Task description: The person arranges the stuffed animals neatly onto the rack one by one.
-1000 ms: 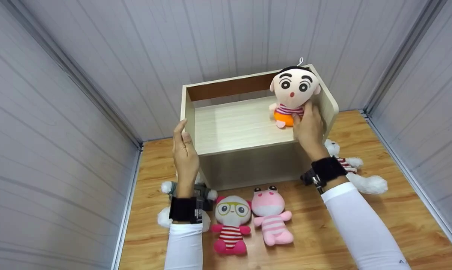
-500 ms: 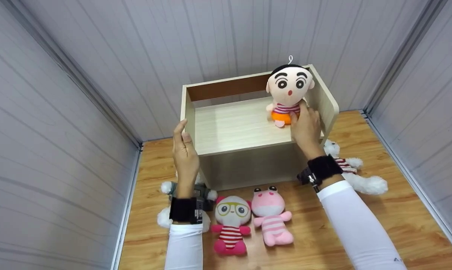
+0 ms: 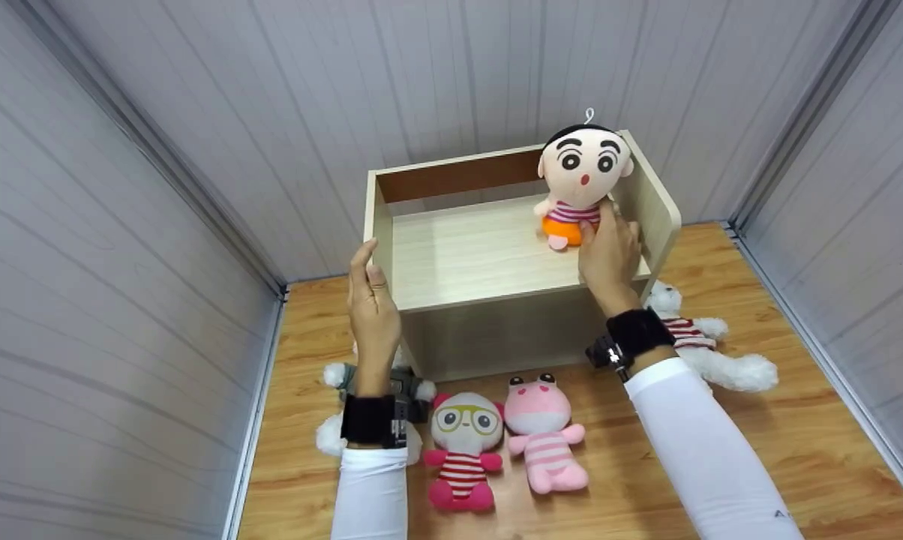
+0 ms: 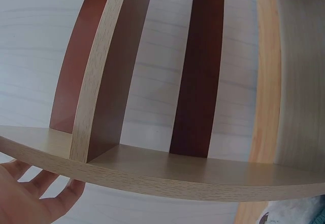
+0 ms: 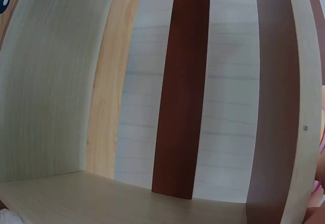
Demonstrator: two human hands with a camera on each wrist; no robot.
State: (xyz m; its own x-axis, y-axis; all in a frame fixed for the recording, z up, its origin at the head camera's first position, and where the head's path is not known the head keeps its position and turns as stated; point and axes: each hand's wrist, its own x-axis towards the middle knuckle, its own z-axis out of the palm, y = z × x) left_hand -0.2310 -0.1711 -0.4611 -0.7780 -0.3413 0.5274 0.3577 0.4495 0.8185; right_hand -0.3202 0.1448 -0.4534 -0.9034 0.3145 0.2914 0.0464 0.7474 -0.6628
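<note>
On the upper board of the pale wooden open-backed shelf unit (image 3: 466,247) sits a cartoon boy plush with black hair, striped shirt and orange shorts (image 3: 580,184), upright at the right end beside the side panel. The right hand (image 3: 609,255) pinches the plush's body, fingers curled round it. The left hand (image 3: 371,307) rests flat against the shelf's left side, fingers straight. Below, on the wooden floor (image 3: 759,435), lie a bespectacled plush in red stripes (image 3: 463,450) and a pink frog plush (image 3: 543,439).
</note>
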